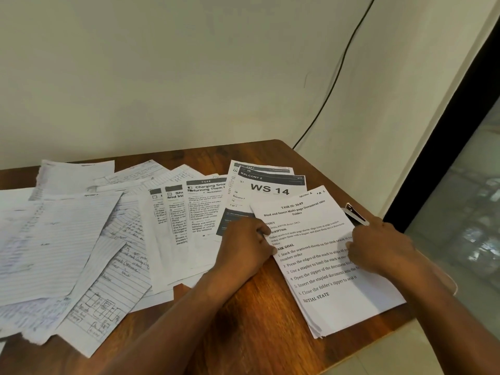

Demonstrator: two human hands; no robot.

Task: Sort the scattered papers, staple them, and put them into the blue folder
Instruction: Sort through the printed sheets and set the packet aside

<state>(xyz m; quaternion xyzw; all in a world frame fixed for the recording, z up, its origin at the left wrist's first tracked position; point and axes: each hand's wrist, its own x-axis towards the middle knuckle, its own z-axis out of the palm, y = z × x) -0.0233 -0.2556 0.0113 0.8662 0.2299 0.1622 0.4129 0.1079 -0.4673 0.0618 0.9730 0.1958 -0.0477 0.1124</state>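
With both hands already on paper, noted a partly gathered stack (pixel 332 269) at the right edge of the table (pixel 243 320), near the front right corner. Top sheet printed, headed "TASK ID: 3649". Long axis ran from the far middle toward the front right corner, skewed clockwise against the table edge.

Left hand (pixel 244 246): fingers curled, knuckles up, pressing or pinching the stack's left long edge; could not tell whether any sheet was actually caught between thumb and fingers. Right hand (pixel 378 246): fingers curled down on the right long edge, tips hidden under the palm; grip likewise not resolved. Stack lay directly between the two hands, each equally near.

Stapler (pixel 354 213), dark with a pale top, lay just beyond the right hand at the right edge, touching or slipped under the stack's far right corner. Right hand clearly nearer to it.

Remaining loose papers (pixel 81 239) fanned across the left half and middle: lined handwritten sheets toward the left edge, printed forms (pixel 200 212) in the middle, a "WS 14" sheet (pixel 270 189) tucked under the stack's far end.

Blue folder not seen anywhere.

Judged: sorting under way, squaring of edges likely in hand, most sheets ungathered, stapling not begun. Next reach should go leftward, away from the stack, for the left hand.
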